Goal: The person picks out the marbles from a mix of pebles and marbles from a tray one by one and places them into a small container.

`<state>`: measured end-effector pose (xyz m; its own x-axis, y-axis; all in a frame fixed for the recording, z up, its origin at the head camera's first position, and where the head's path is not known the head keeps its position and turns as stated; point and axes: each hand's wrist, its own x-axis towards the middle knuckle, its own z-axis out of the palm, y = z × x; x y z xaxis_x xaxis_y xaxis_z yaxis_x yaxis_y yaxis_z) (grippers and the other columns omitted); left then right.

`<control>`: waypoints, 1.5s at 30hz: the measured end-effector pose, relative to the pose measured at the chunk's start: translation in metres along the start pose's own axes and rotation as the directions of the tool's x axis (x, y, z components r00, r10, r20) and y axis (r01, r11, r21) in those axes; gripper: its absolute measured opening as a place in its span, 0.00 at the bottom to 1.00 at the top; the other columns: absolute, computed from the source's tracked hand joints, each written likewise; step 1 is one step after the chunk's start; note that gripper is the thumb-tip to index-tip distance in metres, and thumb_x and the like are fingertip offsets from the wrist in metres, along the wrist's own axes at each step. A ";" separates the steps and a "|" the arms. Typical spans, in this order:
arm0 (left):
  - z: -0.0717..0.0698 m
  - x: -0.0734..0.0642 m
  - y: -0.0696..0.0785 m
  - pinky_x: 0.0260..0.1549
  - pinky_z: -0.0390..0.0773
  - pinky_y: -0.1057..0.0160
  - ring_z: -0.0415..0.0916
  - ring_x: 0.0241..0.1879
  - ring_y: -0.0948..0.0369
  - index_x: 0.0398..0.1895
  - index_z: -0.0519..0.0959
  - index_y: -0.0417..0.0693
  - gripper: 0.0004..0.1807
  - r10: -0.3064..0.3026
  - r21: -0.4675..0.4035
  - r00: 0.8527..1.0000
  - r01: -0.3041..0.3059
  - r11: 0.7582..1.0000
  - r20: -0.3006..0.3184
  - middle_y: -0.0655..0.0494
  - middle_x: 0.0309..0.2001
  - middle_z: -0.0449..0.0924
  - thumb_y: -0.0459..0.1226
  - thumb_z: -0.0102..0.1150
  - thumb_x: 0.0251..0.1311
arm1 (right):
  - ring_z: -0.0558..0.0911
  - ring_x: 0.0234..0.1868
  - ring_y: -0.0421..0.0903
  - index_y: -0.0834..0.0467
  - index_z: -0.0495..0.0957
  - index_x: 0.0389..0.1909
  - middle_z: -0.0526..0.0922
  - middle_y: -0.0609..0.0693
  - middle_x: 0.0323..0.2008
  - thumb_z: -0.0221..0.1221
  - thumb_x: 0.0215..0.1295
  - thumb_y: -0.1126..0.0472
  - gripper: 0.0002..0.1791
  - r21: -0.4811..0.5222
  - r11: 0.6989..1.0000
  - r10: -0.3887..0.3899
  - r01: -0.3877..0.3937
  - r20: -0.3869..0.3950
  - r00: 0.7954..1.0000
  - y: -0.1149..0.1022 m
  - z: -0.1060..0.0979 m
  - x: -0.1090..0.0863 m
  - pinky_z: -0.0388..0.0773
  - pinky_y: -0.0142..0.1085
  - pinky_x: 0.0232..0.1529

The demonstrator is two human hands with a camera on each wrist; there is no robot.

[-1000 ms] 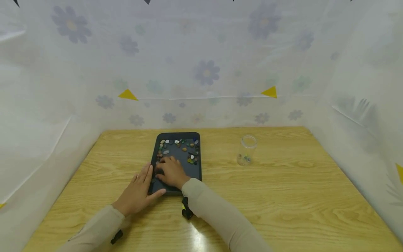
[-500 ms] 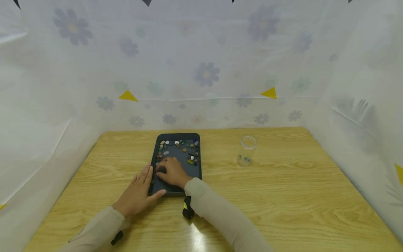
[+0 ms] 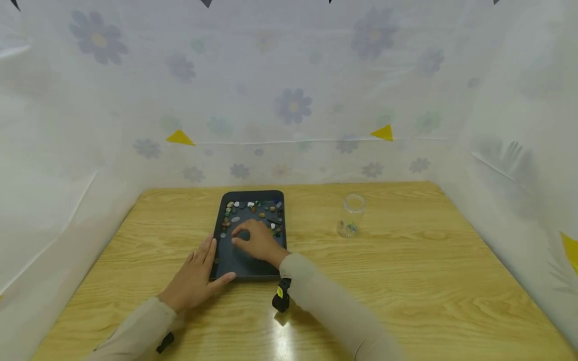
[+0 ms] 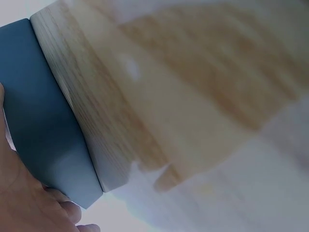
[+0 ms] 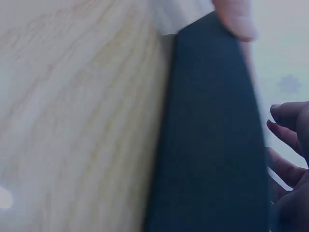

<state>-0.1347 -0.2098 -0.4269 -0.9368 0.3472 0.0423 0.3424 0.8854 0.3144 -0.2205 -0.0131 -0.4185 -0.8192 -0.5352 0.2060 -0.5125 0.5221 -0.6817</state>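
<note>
My tray (image 3: pixel 248 264) is plain v dark blue-grey. Stones (image 3: pixel 250 204) in it r mixed: white, green, brown, 1 deep blue. Table (image 3: pixel 406 281) = yellowish wood grain. Backdrop (image 3: pixel 253 65): whitish w/ faded purple + green flowers (image 3: pixel 293 106), yellow triangles (image 3: pixel 383 133). My sleeves (image 3: pixel 325 301) r beige, btw.

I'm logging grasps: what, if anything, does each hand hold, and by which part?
The left hand rests against the near-left corner of the black rectangular tray, not gripping it. Whether the right hand pinches anything cannot be told.
</note>
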 end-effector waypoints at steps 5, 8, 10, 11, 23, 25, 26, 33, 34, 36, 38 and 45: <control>-0.002 0.000 0.002 0.64 0.50 0.34 0.43 0.72 0.41 0.73 0.46 0.29 0.55 -0.002 -0.008 1.000 0.002 1.000 0.001 0.35 0.74 0.40 0.66 0.45 0.62 | 0.74 0.57 0.46 0.55 0.82 0.46 0.80 0.47 0.49 0.59 0.67 0.55 0.11 -0.007 1.000 0.009 -0.009 -0.039 0.999 0.002 -0.029 -0.011 0.68 0.44 0.62; -0.003 0.000 0.003 0.63 0.51 0.34 0.43 0.72 0.40 0.73 0.46 0.29 0.55 -0.006 -0.008 1.000 0.006 1.000 -0.002 0.34 0.74 0.41 0.66 0.45 0.62 | 0.74 0.57 0.48 0.54 0.82 0.44 0.79 0.48 0.50 0.60 0.67 0.56 0.10 -0.063 0.998 -0.024 0.018 -0.091 0.996 0.007 -0.048 -0.020 0.67 0.46 0.62; -0.004 -0.001 0.004 0.64 0.50 0.34 0.43 0.72 0.40 0.73 0.46 0.29 0.55 -0.010 -0.008 1.000 0.010 1.000 -0.002 0.34 0.74 0.41 0.66 0.45 0.62 | 0.74 0.56 0.50 0.54 0.82 0.42 0.78 0.50 0.50 0.61 0.66 0.57 0.08 -0.112 0.993 -0.061 0.045 -0.141 0.988 0.011 -0.063 -0.026 0.67 0.48 0.61; -0.004 -0.001 0.005 0.64 0.51 0.34 0.44 0.72 0.40 0.73 0.46 0.29 0.55 -0.008 -0.008 1.000 0.008 1.000 -0.005 0.34 0.74 0.41 0.65 0.46 0.62 | 0.74 0.55 0.51 0.54 0.82 0.41 0.78 0.51 0.50 0.62 0.65 0.58 0.07 -0.128 0.991 -0.067 0.046 -0.165 0.984 0.013 -0.070 -0.029 0.68 0.48 0.60; -0.006 -0.002 0.004 0.65 0.49 0.35 0.43 0.72 0.40 0.73 0.46 0.29 0.54 -0.010 -0.002 1.000 0.010 1.000 -0.003 0.34 0.74 0.40 0.65 0.45 0.63 | 0.73 0.57 0.58 0.59 0.83 0.40 0.77 0.59 0.52 0.64 0.63 0.62 0.07 -0.220 0.975 -0.069 -0.017 -0.378 0.923 0.048 -0.164 -0.078 0.68 0.56 0.57; -0.007 -0.002 0.004 0.65 0.49 0.35 0.43 0.72 0.40 0.73 0.46 0.29 0.54 -0.010 -0.001 1.000 0.010 1.000 -0.007 0.34 0.74 0.40 0.65 0.46 0.63 | 0.72 0.57 0.60 0.61 0.82 0.40 0.77 0.60 0.53 0.63 0.63 0.62 0.08 -0.230 0.972 -0.060 -0.038 -0.402 0.914 0.055 -0.175 -0.086 0.67 0.58 0.57; -0.007 -0.002 0.004 0.65 0.49 0.35 0.43 0.72 0.40 0.73 0.46 0.29 0.54 -0.008 -0.002 1.000 0.008 1.000 -0.010 0.34 0.74 0.40 0.65 0.46 0.62 | 0.72 0.57 0.60 0.61 0.82 0.41 0.77 0.61 0.54 0.63 0.63 0.63 0.08 -0.233 0.971 -0.052 -0.050 -0.413 0.909 0.059 -0.181 -0.090 0.67 0.58 0.56; -0.006 -0.002 0.003 0.65 0.48 0.35 0.42 0.72 0.40 0.73 0.45 0.29 0.55 -0.011 -0.013 1.000 0.011 1.000 0.008 0.35 0.74 0.39 0.65 0.45 0.62 | 0.71 0.57 0.64 0.65 0.82 0.42 0.77 0.65 0.52 0.61 0.64 0.63 0.09 -0.258 0.959 -0.012 -0.119 -0.454 0.891 0.082 -0.206 -0.112 0.65 0.61 0.57; -0.006 -0.002 0.003 0.65 0.48 0.35 0.42 0.72 0.40 0.73 0.45 0.29 0.55 -0.011 -0.013 1.000 0.011 1.000 0.007 0.35 0.74 0.39 0.65 0.45 0.62 | 0.71 0.57 0.64 0.65 0.82 0.42 0.77 0.65 0.52 0.61 0.65 0.63 0.09 -0.258 0.958 -0.005 -0.126 -0.455 0.891 0.084 -0.208 -0.114 0.65 0.61 0.57; -0.005 -0.003 0.002 0.64 0.49 0.35 0.43 0.72 0.40 0.73 0.45 0.29 0.55 -0.010 -0.013 1.000 0.010 1.000 0.005 0.35 0.74 0.39 0.65 0.46 0.62 | 0.71 0.56 0.64 0.65 0.82 0.42 0.77 0.65 0.50 0.60 0.66 0.63 0.10 -0.262 0.956 0.004 -0.136 -0.450 0.893 0.088 -0.211 -0.117 0.65 0.61 0.56; -0.005 -0.003 0.002 0.64 0.49 0.35 0.43 0.72 0.40 0.73 0.46 0.29 0.55 -0.008 -0.014 1.000 0.008 1.000 -0.003 0.34 0.74 0.40 0.65 0.46 0.62 | 0.71 0.55 0.64 0.66 0.81 0.42 0.78 0.65 0.49 0.59 0.66 0.63 0.10 -0.265 0.953 0.016 -0.146 -0.437 0.899 0.091 -0.214 -0.120 0.65 0.61 0.55; -0.003 -0.001 -0.001 0.65 0.48 0.36 0.41 0.72 0.42 0.73 0.45 0.31 0.55 -0.017 -0.016 1.000 0.017 1.000 0.011 0.36 0.74 0.39 0.66 0.45 0.62 | 0.72 0.54 0.64 0.65 0.81 0.42 0.79 0.64 0.48 0.59 0.67 0.62 0.10 -0.323 0.931 0.063 -0.170 -0.318 0.946 0.096 -0.226 -0.118 0.65 0.61 0.56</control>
<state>-0.1344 -0.2118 -0.4249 -0.9417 0.3354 0.0264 0.3249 0.8863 0.3301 -0.2315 0.2501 -0.3500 -0.8890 -0.2625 0.3753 -0.4208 0.7914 -0.4433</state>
